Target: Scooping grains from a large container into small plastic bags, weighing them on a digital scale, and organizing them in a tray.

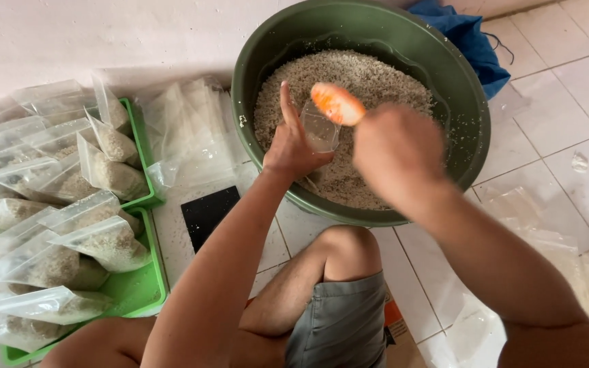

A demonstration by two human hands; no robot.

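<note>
One green basin [475, 116] of pale grain [356, 75] on the tiled floor [553, 136], biggest thing in view, filled partway. Two green trays [146, 163] to its left, one behind the other, heaped with filled clear bags [107, 174] — roughly a dozen, overlapping too much for an exact count. One stack of empty clear bags [185, 129] between trays and basin, number not countable. One blue cloth [468, 41] behind the basin's far rim. One black flat rectangle [206, 212] on the floor beside the front tray. Two bare arms reaching over the basin. Left hand [291, 150] closed around one small clear bag [320, 131], thumb raised, bag held upright just above the grain. Right hand [393, 146] wrapped shut on one orange scoop [337, 103] — blurred, tip right at the bag's mouth; finger detail not readable.
</note>
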